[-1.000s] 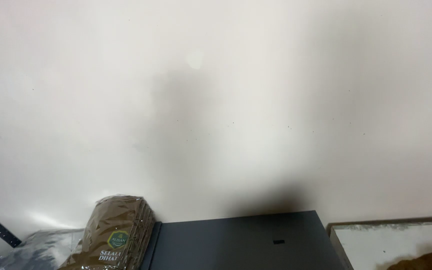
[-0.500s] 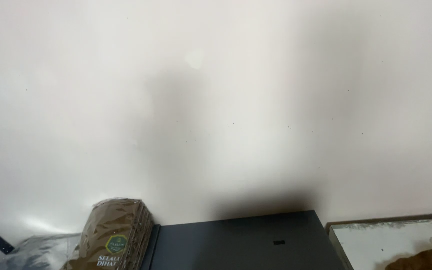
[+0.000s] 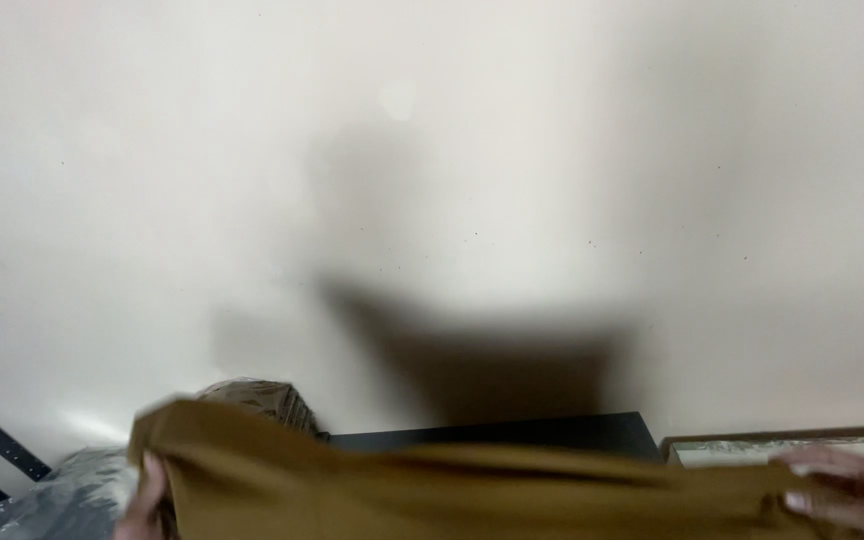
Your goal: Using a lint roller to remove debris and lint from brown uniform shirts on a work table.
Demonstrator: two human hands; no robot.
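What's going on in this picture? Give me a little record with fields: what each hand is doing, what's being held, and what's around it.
Left hand: grips the left end of the brown cloth
Right hand: grips the right end of the cloth
Brown cloth: mustard-brown fabric, stretched between both hands, blurred
Behind cloth: a brown packet and a dark flat surface
Far left: a shiny plastic bag
Right: a framed pale panel
Background: a plain off-white wall with a shadow

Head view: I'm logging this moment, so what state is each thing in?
Brown cloth: held up, stretched between both hands.
Left hand: grip closed on the cloth's corner.
Right hand: grip closed on the cloth's other end.
Brown bag: upright, mostly hidden behind the cloth.
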